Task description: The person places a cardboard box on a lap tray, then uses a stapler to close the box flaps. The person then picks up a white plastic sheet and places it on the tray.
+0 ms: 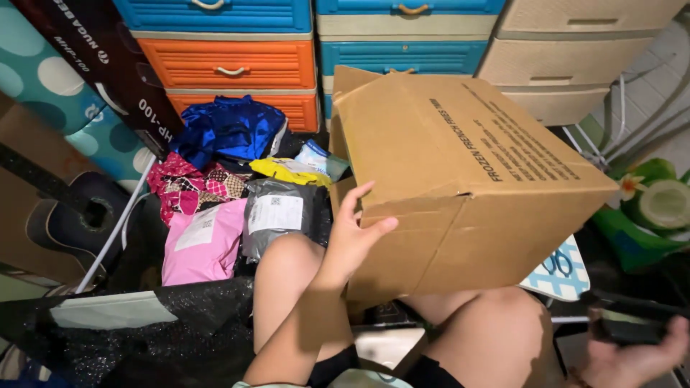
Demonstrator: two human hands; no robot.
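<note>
A large brown cardboard box (pixel 460 172) is tilted up in front of my knees. My left hand (pixel 352 233) presses flat against its left side, fingers spread, steadying it. My right hand (pixel 632 356) is at the lower right corner, curled around a dark flat phone-like object (pixel 625 323). A pair of scissors with dark handles (pixel 557 262) lies on a blue-and-white patterned sheet just under the box's right corner.
Grey (pixel 277 219) and pink (pixel 201 244) mailer parcels, a yellow packet (pixel 287 171) and shiny blue fabric (pixel 230 129) are piled on the left. Plastic drawer units (pixel 230 65) stand behind. A dark guitar (pixel 72 215) leans far left; black plastic (pixel 165 330) lies near.
</note>
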